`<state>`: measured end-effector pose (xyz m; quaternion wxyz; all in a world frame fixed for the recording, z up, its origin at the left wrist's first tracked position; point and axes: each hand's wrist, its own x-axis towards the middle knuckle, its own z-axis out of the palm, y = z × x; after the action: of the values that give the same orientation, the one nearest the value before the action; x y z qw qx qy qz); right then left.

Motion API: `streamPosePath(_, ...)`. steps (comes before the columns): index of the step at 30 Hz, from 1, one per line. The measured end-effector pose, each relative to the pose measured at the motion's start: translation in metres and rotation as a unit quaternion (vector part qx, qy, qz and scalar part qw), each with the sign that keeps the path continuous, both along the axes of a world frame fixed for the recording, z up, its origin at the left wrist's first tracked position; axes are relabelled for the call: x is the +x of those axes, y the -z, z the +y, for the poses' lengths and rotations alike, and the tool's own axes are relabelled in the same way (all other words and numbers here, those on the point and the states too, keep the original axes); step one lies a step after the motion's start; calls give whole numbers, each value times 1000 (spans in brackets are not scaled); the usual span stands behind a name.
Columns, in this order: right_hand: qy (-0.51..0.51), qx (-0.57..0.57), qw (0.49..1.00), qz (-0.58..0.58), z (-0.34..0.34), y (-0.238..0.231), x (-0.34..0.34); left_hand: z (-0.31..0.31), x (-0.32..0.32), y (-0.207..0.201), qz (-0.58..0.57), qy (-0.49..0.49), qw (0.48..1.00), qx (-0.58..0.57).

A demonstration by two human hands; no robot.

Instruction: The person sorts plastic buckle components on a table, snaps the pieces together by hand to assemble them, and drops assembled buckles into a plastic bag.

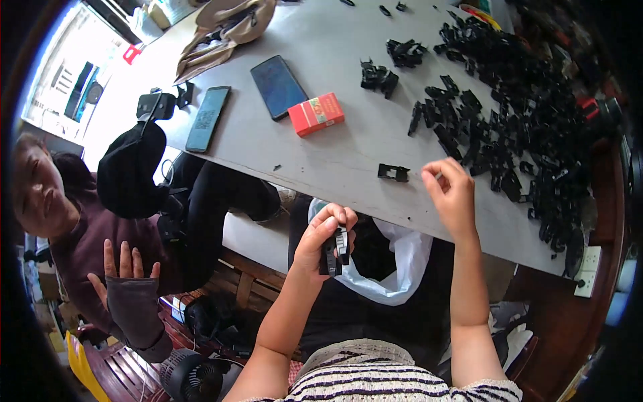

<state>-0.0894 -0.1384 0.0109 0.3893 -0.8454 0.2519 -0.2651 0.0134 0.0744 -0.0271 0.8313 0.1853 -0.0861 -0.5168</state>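
Observation:
My left hand is closed around a black plastic part with a slotted, light-catching side, held in front of the table edge above a bag. My right hand hovers over the table's near edge with its fingers curled and thumb and index finger close together. Whether something small sits between those fingertips I cannot make out. Just left of it, a single black plastic part lies on the grey table. A large heap of similar black parts spreads over the table's right side.
Below the table edge, a white plastic bag holds dark contents. A red box leans on a dark phone; another phone lies farther left. A co-worker's gloved hand is raised at left. Small black clusters lie farther back.

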Motion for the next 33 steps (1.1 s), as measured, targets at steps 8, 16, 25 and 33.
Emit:
streamPosePath(8, -56, -232, 968, 79, 17, 11, 26, -6, -7, 1, -19, 36, 999, 24)
streamPosePath(16, 31, 87, 993, -75, -7, 26, -18, -63, 34, -29, -260, 29, 951, 166)
streamPosePath(25, 47, 131, 986, -89, -8, 47, -51, -222, 67, -42, -785, 9, 445, 432)
streamPosePath(33, 30, 183, 978, -97, -2, 48, -49, -190, 79, -11, -770, 5, 513, 379)
